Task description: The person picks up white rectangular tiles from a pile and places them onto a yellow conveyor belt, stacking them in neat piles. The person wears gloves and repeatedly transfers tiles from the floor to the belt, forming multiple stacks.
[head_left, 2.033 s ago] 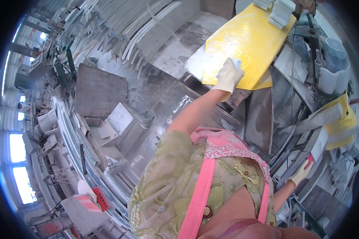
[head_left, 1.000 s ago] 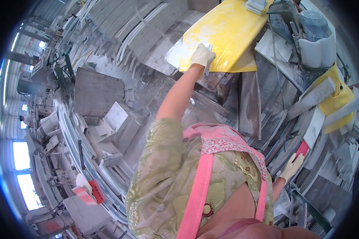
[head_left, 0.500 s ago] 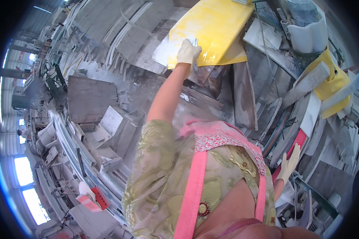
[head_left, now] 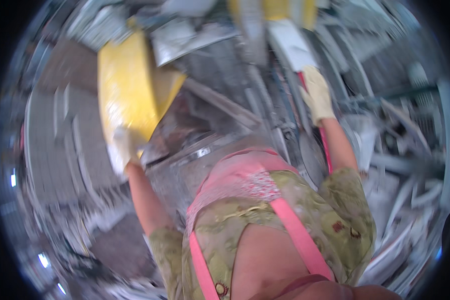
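Note:
My left hand, in a pale glove, is at the near end of a yellow cover that looks like plastic sheeting. Motion smears its fingers, and whether anything is between them does not show. On the right, my gloved right hand rests with its fingers stretched out along a narrow red strip. Just beyond those fingertips lies a long white piece in line with the strip.
Stacked grey slabs stand to the left. A flat pale panel lies beyond the yellow cover, and another yellow sheet hangs at the far edge. Long grey strips and offcuts crowd the right side.
The whole view has swung to the right and blurred, so both hands appear farther left and the right hand higher. My left hand stays by the yellow cover, my right by the red strip.

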A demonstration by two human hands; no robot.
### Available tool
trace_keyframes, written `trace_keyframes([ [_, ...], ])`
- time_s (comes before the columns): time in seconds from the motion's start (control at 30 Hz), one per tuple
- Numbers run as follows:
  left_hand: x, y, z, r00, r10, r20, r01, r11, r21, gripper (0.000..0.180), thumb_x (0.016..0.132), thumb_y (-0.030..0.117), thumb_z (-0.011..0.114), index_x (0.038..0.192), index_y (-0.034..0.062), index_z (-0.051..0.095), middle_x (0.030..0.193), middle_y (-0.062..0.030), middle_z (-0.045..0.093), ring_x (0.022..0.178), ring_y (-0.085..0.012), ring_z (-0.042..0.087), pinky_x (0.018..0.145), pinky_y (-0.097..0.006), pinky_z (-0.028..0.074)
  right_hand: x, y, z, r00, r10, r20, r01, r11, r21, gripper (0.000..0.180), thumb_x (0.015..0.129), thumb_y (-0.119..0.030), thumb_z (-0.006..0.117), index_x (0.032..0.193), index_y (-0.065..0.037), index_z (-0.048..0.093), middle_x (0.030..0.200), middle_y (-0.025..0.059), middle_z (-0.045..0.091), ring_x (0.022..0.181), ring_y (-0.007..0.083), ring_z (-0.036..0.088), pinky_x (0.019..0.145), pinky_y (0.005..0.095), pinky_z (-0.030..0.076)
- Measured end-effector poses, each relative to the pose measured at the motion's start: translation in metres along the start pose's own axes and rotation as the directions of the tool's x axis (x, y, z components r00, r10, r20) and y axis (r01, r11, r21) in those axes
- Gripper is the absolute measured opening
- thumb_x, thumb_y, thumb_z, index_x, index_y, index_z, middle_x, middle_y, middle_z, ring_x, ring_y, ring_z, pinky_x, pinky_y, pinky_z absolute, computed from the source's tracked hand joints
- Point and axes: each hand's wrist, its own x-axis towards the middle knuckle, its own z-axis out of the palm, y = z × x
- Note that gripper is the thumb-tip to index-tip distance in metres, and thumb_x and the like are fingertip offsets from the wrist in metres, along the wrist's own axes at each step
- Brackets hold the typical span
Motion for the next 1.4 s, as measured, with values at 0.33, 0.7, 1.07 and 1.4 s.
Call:
trace_keyframes([
  [0.33, -0.014, 0.015, -0.002, 0.999, 0.000, -0.050, -0.011, 0.976, -0.217, 0.047, 0.088, 0.024, 0.067, 0.123, -0.0059, 0.057, 0.110, -0.0207, 0.068, 0.096, -0.0288, 0.069, 0.079, -0.041, 0.057, 0.058, 0.052, 0.035, 0.998, 0.049, -0.032, -0.035, 0.936, 0.349, 0.054, 0.093, -0.036, 0.066, 0.138, -0.007, 0.060, 0.137, 0.0192, 0.061, 0.129, 0.0379, 0.055, 0.108, 0.0447, 0.044],
  [0.7, -0.039, 0.052, 0.006, 0.923, 0.041, -0.383, 0.064, 0.964, 0.257, 0.057, 0.083, 0.036, 0.064, 0.118, -0.0086, 0.060, 0.107, -0.0356, 0.068, 0.105, -0.0495, 0.067, 0.093, -0.052, 0.052, 0.114, 0.039, 0.091, 0.942, 0.303, 0.145, -0.255, 0.926, -0.280, 0.075, 0.105, -0.061, 0.034, 0.162, -0.013, 0.031, 0.167, 0.0146, 0.032, 0.154, 0.0307, 0.027, 0.124, 0.0471, 0.023],
  [1.07, -0.053, 0.061, 0.006, 0.944, -0.252, -0.212, 0.235, 0.966, -0.105, 0.060, 0.080, 0.029, 0.066, 0.127, -0.0051, 0.054, 0.125, -0.0326, 0.065, 0.120, -0.0466, 0.062, 0.101, -0.048, 0.049, 0.063, 0.066, 0.085, 0.933, 0.203, 0.298, -0.140, 0.966, -0.220, 0.070, 0.108, -0.052, 0.039, 0.165, -0.015, 0.024, 0.170, 0.0156, 0.024, 0.157, 0.0332, 0.021, 0.125, 0.0473, 0.019],
  [1.4, -0.056, 0.064, 0.004, 0.945, -0.237, -0.226, 0.223, 0.971, -0.087, 0.061, 0.080, 0.029, 0.065, 0.129, -0.0050, 0.053, 0.127, -0.0323, 0.064, 0.119, -0.0462, 0.062, 0.101, -0.048, 0.049, 0.040, 0.020, 0.019, 0.943, -0.018, 0.333, 0.131, 0.938, -0.320, 0.083, 0.087, -0.010, 0.063, 0.161, -0.002, 0.026, 0.159, 0.0244, 0.038, 0.148, 0.0390, 0.037, 0.116, 0.0509, 0.039],
])
